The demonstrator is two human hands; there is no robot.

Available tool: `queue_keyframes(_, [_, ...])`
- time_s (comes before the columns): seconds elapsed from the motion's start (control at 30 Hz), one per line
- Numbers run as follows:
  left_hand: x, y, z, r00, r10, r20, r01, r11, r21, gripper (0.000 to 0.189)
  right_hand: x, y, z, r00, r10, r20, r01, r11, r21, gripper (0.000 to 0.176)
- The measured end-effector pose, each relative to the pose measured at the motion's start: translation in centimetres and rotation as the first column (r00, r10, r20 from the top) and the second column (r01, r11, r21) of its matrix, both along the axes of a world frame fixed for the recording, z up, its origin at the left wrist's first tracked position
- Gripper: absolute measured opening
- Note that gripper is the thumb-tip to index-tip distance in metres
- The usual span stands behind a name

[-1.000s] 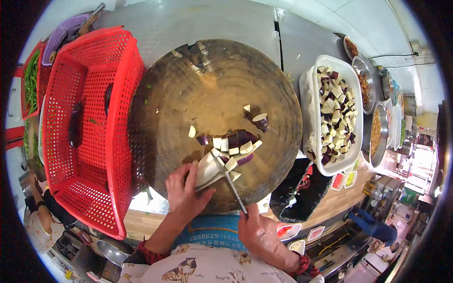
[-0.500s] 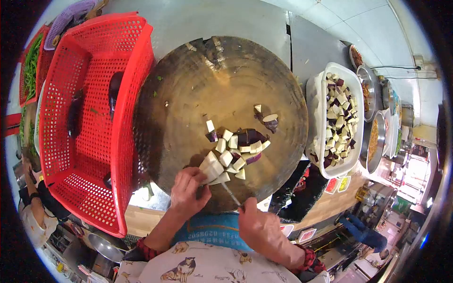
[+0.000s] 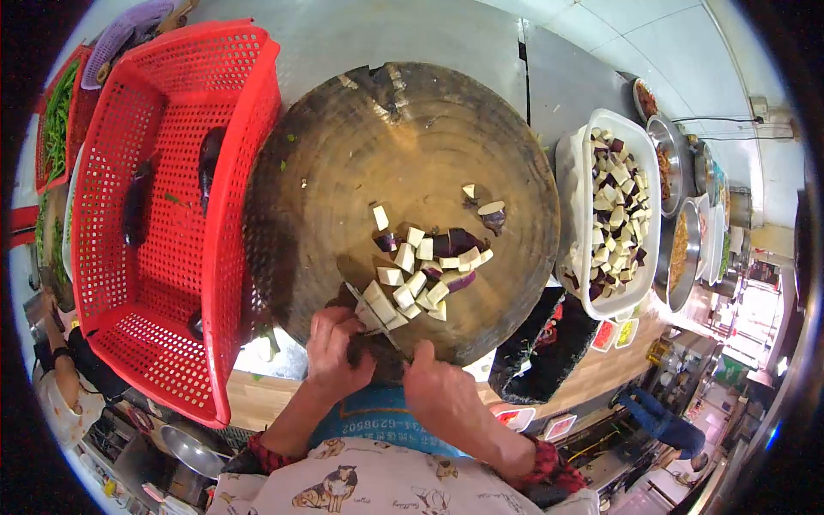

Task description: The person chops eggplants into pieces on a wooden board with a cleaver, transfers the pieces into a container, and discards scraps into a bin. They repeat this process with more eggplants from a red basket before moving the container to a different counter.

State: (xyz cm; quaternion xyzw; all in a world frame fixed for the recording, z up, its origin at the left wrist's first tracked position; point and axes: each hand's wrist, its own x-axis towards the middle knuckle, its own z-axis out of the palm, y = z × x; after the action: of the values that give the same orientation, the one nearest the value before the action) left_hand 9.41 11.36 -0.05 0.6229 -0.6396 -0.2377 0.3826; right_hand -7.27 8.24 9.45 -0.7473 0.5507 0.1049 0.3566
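My right hand (image 3: 446, 393) is closed round the handle of a knife at the near edge of the round wooden chopping block (image 3: 360, 163). The knife blade (image 3: 367, 319) points up and left, against cut eggplant pieces (image 3: 379, 300). Beside the blade, at its left, my left hand (image 3: 336, 348) has its fingers curled; whether they grip a piece is hidden. Several white and purple eggplant cubes (image 3: 416, 283) lie in a heap on the block. A stem end (image 3: 493, 221) rests farther up and right.
A red basket (image 3: 225, 257) with whole eggplants (image 3: 137, 202) stands left. A white tub (image 3: 577, 184) of eggplant cubes stands right, with metal bowls (image 3: 684, 257) beyond. Co-workers are visible at far left (image 3: 73, 395) and lower right (image 3: 665, 425).
My right hand and the knife have moved left, and the blade now stands nearer my left fingers. The pieces there have separated slightly. My left hand has shifted a little down.
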Motion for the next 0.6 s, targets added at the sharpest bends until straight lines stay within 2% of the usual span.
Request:
queue_keyframes(0.1, [-0.1,1.0,-0.1,1.0,0.005,0.031,-0.004,1.0,-0.005,0.041,-0.2,-1.0,-0.7,0.998,-0.043,0.045,0.041,0.998,0.037,0.023])
queue_keyframes(0.2, [-0.2,1.0,0.0,0.994,0.046,0.095,-0.05,0.998,0.042,0.05,-1.5,-1.4,0.6,0.992,-0.092,0.09,0.091,0.996,0.016,0.023])
queue_keyframes(0.27, [-0.6,0.6,1.2,0.984,-0.01,0.18,-0.033,0.971,0.235,0.068,-2.9,-0.8,1.0,0.985,-0.131,0.108,0.13,0.991,0.021,0.022])
queue_keyframes(0.3, [-0.9,0.4,1.2,0.985,-0.013,0.172,-0.027,0.973,0.228,0.068,-4.0,-0.3,0.7,0.924,-0.283,0.256,0.283,0.958,0.039,0.019])
queue_keyframes(0.33, [-1.1,-0.2,1.1,0.954,-0.072,0.29,-0.011,0.962,0.274,0.077,-5.0,-0.1,0.8,0.818,-0.416,0.397,0.425,0.903,0.071,0.015])
queue_keyframes(0.37, [-1.4,-0.6,1.0,0.907,-0.133,0.4,-0.004,0.947,0.323,0.086,-5.8,0.0,1.2,0.821,-0.414,0.394,0.428,0.902,0.055,0.015])
queue_keyframes(0.4, [-1.7,-1.3,0.4,0.912,-0.126,0.391,-0.017,0.94,0.341,0.085,-6.6,0.0,1.6,0.669,-0.65,0.36,0.594,0.759,0.267,0.013])
queue_keyframes(0.43, [-1.9,-2.2,0.3,0.915,-0.121,0.385,-0.015,0.943,0.333,0.085,-7.3,0.2,1.9,0.477,-0.836,0.272,0.699,0.548,0.46,0.012])
queue_keyframes(0.47, [-2.1,-3.3,0.1,0.914,-0.073,0.4,-0.052,0.955,0.292,0.085,-8.2,1.3,0.8,0.32,-0.906,0.276,0.742,0.421,0.522,0.014])
queue_keyframes(0.5, [-2.3,-4.2,0.0,0.911,-0.024,0.412,-0.088,0.964,0.252,0.084,-9.2,2.3,-0.3,0.32,-0.905,0.28,0.746,0.423,0.515,0.014])
queue_keyframes(0.57, [-2.6,-5.9,-0.3,0.923,-0.012,0.384,-0.083,0.969,0.231,0.089,-10.7,3.5,-1.7,0.037,-0.965,0.26,0.741,0.202,0.641,0.011])
queue_keyframes(0.6, [-2.7,-6.8,0.1,0.944,-0.016,0.331,-0.055,0.977,0.205,0.093,-10.7,2.9,-1.8,0.026,-0.98,0.196,0.736,0.151,0.659,0.009])
